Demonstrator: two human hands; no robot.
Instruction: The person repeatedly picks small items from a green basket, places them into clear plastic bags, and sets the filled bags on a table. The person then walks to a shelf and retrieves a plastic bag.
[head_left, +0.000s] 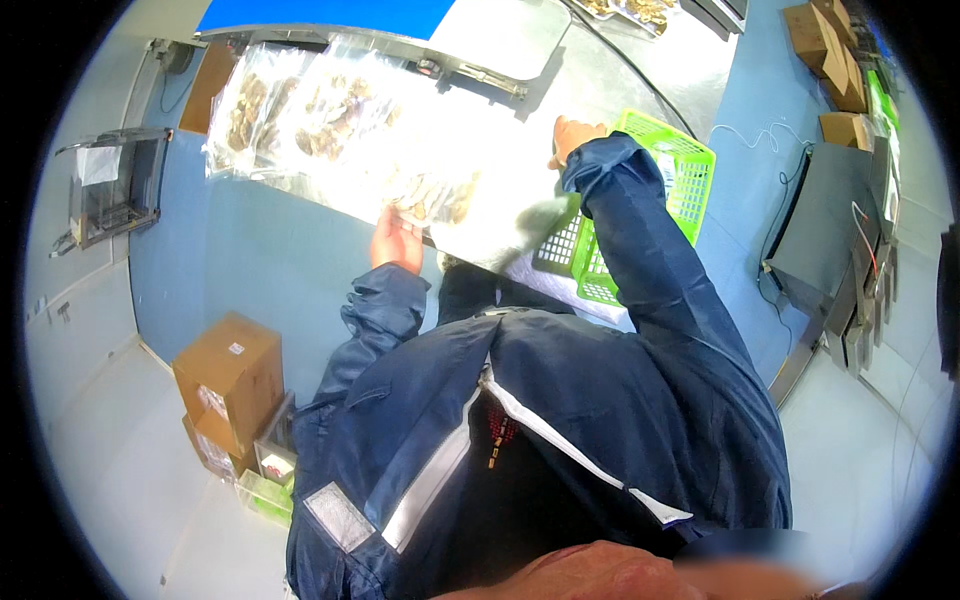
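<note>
Along the near edge of a metal table (690, 80), a left hand (398, 243) reaches out of a dark blue sleeve (385, 300), its fingertips against the rim of a clear bag (430, 198) of brown pieces lying on the table; whether they grip it cannot be told. Over the table's right part, a right hand (578, 138) bends its fingers inward, but glare leaves unclear whether they pinch anything. More filled bags (345, 105) lie at the table's left end. A green basket (690, 180), partly covered by the right sleeve (650, 225), stands at the table's right side. A blue panel (335, 15) runs along the table's far side; a black cable (640, 75) crosses its right part, and trays (648, 14) of brown pieces sit at its far right. Cardboard boxes (235, 375) are stacked well apart from the table's near edge.
</note>
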